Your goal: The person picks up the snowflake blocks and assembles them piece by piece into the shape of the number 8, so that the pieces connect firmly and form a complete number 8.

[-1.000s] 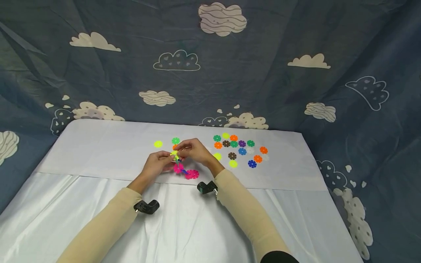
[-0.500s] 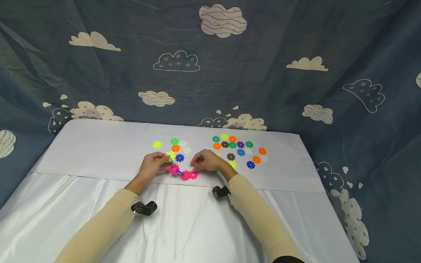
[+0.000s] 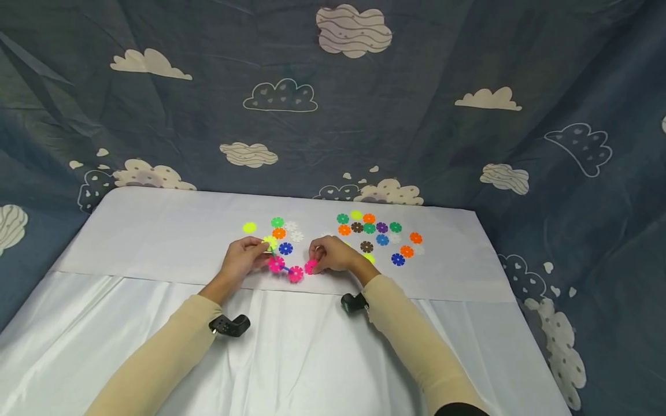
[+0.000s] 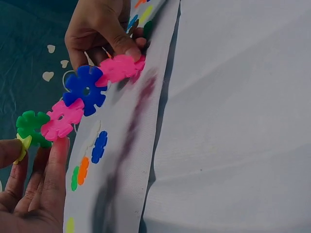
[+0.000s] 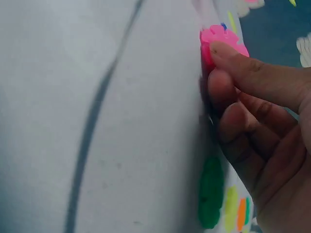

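Observation:
A chain of interlocking snowflake discs hangs from my left hand [image 3: 238, 261], which pinches the yellow disc [image 4: 23, 148] at one end. After it come a green disc [image 4: 33, 125], a pink disc [image 4: 62, 119], a blue disc [image 4: 85, 90] and another pink disc [image 3: 295, 274] at the far end. My right hand [image 3: 335, 254] pinches a separate pink disc [image 3: 311, 266] between thumb and forefinger, beside the chain's end. In the left wrist view these two pink discs overlap. A dark green disc [image 5: 211, 191] lies below the right hand in the right wrist view.
Beyond the hands, loose discs lie flat on the white table [image 3: 156, 242], among them an orange one [image 3: 278, 233], a blue one [image 3: 285, 248] and a yellow one [image 3: 250, 227]. Several more, such as a purple disc [image 3: 382, 227], spread at the right. A cloud-patterned curtain [image 3: 208, 127] hangs behind.
My right hand has left the yellow disc, moved right and down, and picked up the loose pink disc beside the chain's end. My left hand still pinches the yellow disc, nearly in place.

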Demonstrator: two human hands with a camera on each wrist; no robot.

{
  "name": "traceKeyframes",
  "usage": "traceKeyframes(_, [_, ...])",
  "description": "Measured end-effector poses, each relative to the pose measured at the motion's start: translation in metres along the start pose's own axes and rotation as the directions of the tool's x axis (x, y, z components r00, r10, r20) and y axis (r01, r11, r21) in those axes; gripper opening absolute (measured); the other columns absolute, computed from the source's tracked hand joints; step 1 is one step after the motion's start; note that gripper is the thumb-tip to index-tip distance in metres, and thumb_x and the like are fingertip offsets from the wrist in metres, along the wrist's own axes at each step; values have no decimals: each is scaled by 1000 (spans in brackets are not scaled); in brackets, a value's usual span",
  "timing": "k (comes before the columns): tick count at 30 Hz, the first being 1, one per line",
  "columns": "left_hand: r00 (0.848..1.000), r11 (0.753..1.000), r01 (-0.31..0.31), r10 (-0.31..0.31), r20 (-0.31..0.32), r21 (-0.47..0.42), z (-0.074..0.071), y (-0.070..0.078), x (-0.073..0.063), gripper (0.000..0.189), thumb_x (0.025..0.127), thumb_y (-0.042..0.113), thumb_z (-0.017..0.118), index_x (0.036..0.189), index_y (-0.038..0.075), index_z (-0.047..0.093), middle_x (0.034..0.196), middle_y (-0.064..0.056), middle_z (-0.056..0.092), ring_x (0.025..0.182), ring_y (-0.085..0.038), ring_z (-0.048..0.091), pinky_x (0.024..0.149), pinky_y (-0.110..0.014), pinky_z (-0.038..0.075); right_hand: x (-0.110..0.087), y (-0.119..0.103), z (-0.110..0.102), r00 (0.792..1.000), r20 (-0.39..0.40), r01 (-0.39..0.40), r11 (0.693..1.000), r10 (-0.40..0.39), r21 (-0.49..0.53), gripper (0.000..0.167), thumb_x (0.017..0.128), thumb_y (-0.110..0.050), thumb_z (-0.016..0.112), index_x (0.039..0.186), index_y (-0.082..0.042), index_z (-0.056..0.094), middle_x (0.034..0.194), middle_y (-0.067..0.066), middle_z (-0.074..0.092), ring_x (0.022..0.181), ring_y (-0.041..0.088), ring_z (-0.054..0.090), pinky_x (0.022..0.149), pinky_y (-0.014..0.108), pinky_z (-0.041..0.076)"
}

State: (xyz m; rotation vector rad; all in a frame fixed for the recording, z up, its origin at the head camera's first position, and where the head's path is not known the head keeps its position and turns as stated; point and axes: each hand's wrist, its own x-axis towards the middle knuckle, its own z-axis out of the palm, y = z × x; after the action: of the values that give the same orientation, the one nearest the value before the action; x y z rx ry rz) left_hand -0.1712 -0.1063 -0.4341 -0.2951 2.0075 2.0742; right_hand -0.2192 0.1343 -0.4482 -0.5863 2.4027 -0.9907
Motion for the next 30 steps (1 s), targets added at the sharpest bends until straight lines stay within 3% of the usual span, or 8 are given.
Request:
traceKeyframes(4, [1000,1000,4,-4,-11,-14,1,-1,0,25,98,9,56,114,-10,51,84,-2,66,73,-6,66,71,-23,57,-1,7,-3,998,-35,-52,983,59,178,15,84,0,72,98,-2,66,76,9,60,56,17,64,52,29,56])
traceKeyframes(10, [1000,999,0,0,-16,-53,4,-3,1,25,97,5,56,116,-10,48,82,0,66,69,-6,65,68,-22,57,5,8,-6,985,-132,-48,912,110,408,15,95,-8,61,104,1,68,84,14,65,63,19,64,63,30,58])
traceKeyframes(17, [1000,997,-9,9,-4,-73,5,-3,0,24,97,4,55,115,-10,48,82,0,66,72,-7,66,70,-23,58,16,-3,-9,982,-184,47,863,54,503,17,95,-8,61,107,0,68,87,12,68,59,18,60,59,28,56])
traceKeyframes(23, [1000,998,-5,4,-16,-56,8,-3,0,24,98,7,55,115,-9,48,86,-4,66,73,-8,66,71,-24,58,27,-20,-10,982,-189,111,810,-1,575,25,95,-8,60,113,8,62,89,12,67,67,17,63,72,30,58])
traceKeyframes(30, [1000,998,-4,3,-20,-60,12,-3,-2,18,98,7,55,110,-6,49,83,-3,67,73,-8,67,73,-25,58,37,-42,-9,983,-184,128,803,-23,582,22,98,-12,56,109,6,61,89,10,62,75,17,61,85,38,56])
